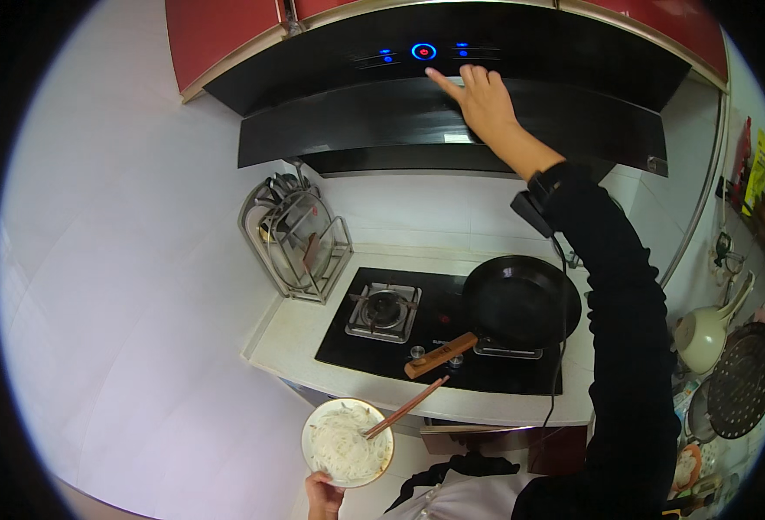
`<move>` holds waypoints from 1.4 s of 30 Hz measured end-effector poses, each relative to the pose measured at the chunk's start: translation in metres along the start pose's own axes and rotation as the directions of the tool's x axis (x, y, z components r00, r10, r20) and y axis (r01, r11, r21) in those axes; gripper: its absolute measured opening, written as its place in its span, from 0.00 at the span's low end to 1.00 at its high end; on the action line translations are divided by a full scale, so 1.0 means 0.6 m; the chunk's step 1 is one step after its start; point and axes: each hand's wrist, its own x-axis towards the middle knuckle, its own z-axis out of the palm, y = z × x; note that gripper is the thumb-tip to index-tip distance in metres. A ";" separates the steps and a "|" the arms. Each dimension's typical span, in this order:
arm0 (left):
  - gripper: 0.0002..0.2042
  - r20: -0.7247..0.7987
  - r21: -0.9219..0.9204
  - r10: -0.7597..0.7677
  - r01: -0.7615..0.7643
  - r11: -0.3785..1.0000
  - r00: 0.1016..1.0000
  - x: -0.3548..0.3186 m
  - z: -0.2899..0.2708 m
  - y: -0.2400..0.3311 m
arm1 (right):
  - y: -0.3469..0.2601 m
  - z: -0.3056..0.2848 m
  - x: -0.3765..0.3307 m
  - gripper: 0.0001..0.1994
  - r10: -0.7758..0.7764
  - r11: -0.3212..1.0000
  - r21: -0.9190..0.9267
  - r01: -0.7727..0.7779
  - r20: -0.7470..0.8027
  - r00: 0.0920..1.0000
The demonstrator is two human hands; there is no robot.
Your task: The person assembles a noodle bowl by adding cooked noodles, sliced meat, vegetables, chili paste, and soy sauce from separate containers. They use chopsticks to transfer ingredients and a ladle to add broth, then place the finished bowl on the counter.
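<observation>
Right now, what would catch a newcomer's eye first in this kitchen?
The right hand stretches up to the black hood, its forefinger just below a glowing blue button. Low down, the left hand holds a bowl of white noodles with chopsticks resting in it. Between them, a black pan with a wooden handle sits on the right burner of the stove.

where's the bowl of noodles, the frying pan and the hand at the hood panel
bowl of noodles (348, 442), head view, on the white noodles
frying pan (521, 299), head view, on its dark inside
right hand (482, 100), head view, back of the hand
</observation>
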 end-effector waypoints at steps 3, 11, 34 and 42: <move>0.31 0.007 0.009 0.055 -0.055 0.998 0.998 -0.018 -0.015 0.040 | 0.004 0.014 0.040 0.37 0.032 0.988 -0.155 -0.018 0.089 0.995; 0.29 -0.027 -0.031 0.148 -0.148 0.988 0.989 0.008 -0.044 0.106 | -0.001 0.024 0.067 0.38 0.007 0.967 -0.252 0.022 0.115 0.993; 0.32 0.136 0.159 -0.016 -0.006 0.987 0.991 0.014 0.070 0.094 | 0.048 -0.016 0.034 0.27 0.023 0.999 -0.035 -0.020 0.101 0.995; 0.32 0.155 0.113 -0.057 0.040 0.993 0.986 0.023 0.051 0.064 | 0.036 0.020 0.054 0.37 0.036 0.940 -0.341 0.021 0.160 0.986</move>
